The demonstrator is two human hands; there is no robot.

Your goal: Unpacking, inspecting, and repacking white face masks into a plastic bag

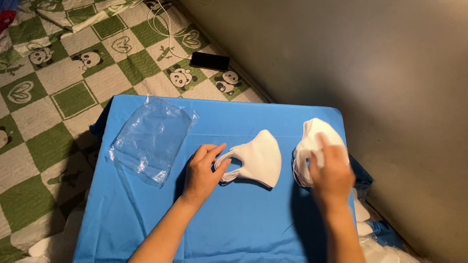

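While seen from the head camera: left hand (202, 173) pinching the ear loop of a single white mask (257, 159) lying flat mid-cloth; right hand (330, 168) spread flat, fingers loose, pressing on the stack of white masks (314, 144) near the right edge, gripping nothing visibly. Probably mid-sorting, one mask drawn apart from the pile. Clear plastic bags (152, 139) lying to the left on the blue cloth (230, 230). Beyond, green-checked panda bedding (64, 79), a dark phone (209, 60) with white cable (162, 25), bare grey wall (376, 74) at right.
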